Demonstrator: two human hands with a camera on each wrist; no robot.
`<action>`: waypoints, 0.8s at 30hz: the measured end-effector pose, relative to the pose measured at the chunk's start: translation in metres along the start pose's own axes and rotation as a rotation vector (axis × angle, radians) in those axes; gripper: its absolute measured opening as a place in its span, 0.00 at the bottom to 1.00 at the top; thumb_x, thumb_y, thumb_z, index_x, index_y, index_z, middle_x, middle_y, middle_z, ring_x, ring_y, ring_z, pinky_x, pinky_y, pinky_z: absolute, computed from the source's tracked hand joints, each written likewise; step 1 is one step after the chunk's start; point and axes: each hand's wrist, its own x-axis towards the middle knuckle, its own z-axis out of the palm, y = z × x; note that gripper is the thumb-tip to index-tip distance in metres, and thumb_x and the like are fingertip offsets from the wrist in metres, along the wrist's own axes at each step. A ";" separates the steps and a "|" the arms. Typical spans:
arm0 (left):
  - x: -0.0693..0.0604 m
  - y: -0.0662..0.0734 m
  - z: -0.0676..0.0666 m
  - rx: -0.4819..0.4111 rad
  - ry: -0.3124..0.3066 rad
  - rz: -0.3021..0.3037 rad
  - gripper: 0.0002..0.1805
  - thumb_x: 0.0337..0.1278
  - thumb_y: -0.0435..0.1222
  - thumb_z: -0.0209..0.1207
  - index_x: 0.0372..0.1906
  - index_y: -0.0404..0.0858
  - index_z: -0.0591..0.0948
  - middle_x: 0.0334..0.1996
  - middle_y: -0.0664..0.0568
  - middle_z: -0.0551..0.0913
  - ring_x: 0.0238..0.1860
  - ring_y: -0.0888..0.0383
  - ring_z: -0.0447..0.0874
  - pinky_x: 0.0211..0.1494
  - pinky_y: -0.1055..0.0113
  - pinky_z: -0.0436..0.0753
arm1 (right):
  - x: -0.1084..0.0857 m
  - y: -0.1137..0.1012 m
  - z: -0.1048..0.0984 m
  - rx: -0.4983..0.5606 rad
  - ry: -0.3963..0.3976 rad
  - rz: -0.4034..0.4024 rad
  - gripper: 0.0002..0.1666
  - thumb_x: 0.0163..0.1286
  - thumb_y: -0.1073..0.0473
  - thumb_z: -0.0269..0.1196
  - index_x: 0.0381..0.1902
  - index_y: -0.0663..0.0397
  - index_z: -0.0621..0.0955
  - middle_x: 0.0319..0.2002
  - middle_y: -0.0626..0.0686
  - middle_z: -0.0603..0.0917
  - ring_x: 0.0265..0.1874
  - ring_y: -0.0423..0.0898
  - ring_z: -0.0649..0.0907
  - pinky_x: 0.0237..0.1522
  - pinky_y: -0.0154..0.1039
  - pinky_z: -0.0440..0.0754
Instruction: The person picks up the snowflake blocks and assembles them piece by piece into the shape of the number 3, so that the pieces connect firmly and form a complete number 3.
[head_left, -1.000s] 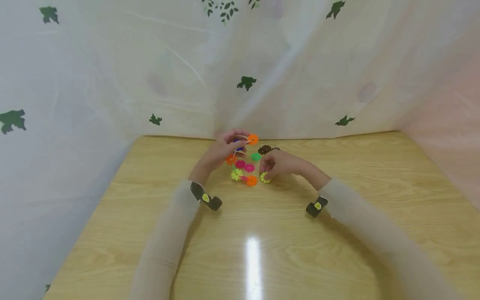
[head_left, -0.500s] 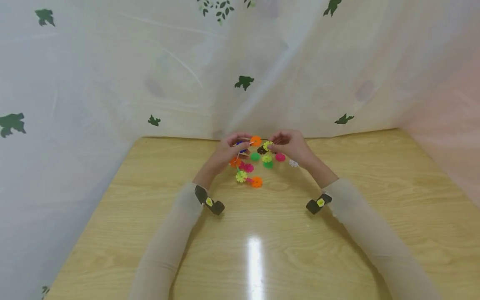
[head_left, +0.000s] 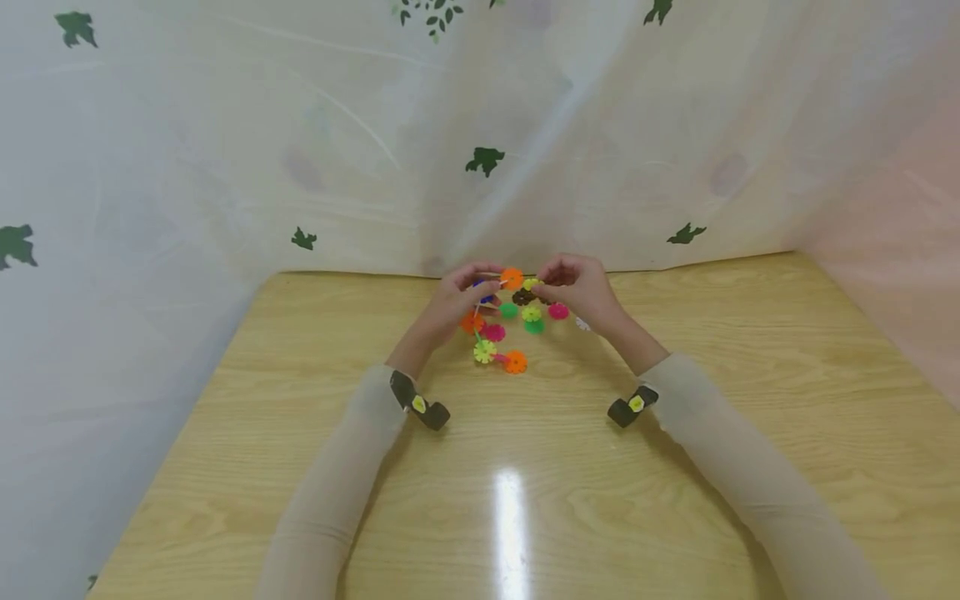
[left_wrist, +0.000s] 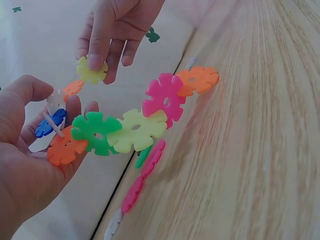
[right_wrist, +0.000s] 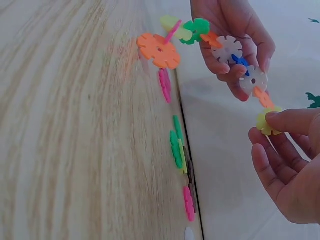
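Note:
My left hand (head_left: 448,307) holds a chain of flower-shaped discs between thumb and fingers. In the left wrist view the chain runs through a white disc, a blue disc (left_wrist: 50,123), an orange disc (left_wrist: 67,145), a green disc (left_wrist: 95,134), a yellow disc (left_wrist: 137,131) and a pink disc (left_wrist: 165,100) to an orange disc (left_wrist: 199,81). My right hand (head_left: 587,293) pinches a separate-coloured yellow disc (right_wrist: 268,121) by thumb and fingertips. That disc touches the small orange disc (right_wrist: 262,97) at the chain's upper end; whether they interlock I cannot tell.
Loose discs lie on the wooden table (head_left: 450,467) beneath and between the hands: green (head_left: 534,327), yellow (head_left: 531,313), pink (head_left: 558,311), brown (head_left: 522,297) and white (head_left: 582,323). A pale curtain (head_left: 360,167) hangs behind the table's far edge.
My right hand has lifted the yellow disc from the table, up and leftward to the orange disc at the chain's end. The left hand still holds the chain, shifted slightly right.

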 end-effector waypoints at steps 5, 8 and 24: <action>0.000 -0.001 0.001 0.004 -0.011 0.006 0.18 0.75 0.32 0.54 0.64 0.32 0.76 0.52 0.43 0.82 0.50 0.33 0.80 0.53 0.50 0.89 | -0.001 0.000 0.001 0.012 0.008 -0.021 0.11 0.66 0.66 0.70 0.41 0.69 0.82 0.35 0.55 0.86 0.33 0.43 0.86 0.38 0.39 0.90; 0.000 -0.001 0.001 -0.002 -0.011 0.007 0.17 0.75 0.32 0.54 0.63 0.32 0.76 0.50 0.45 0.82 0.48 0.37 0.81 0.52 0.52 0.90 | -0.001 0.000 0.001 0.006 0.013 -0.030 0.10 0.66 0.67 0.70 0.40 0.69 0.83 0.35 0.55 0.86 0.32 0.42 0.85 0.38 0.41 0.90; -0.001 0.001 0.004 -0.032 -0.067 0.002 0.19 0.75 0.31 0.52 0.65 0.31 0.73 0.55 0.42 0.80 0.47 0.36 0.80 0.49 0.49 0.90 | -0.002 -0.004 0.004 0.012 0.053 -0.062 0.10 0.65 0.67 0.71 0.40 0.71 0.84 0.36 0.55 0.87 0.34 0.38 0.86 0.35 0.37 0.90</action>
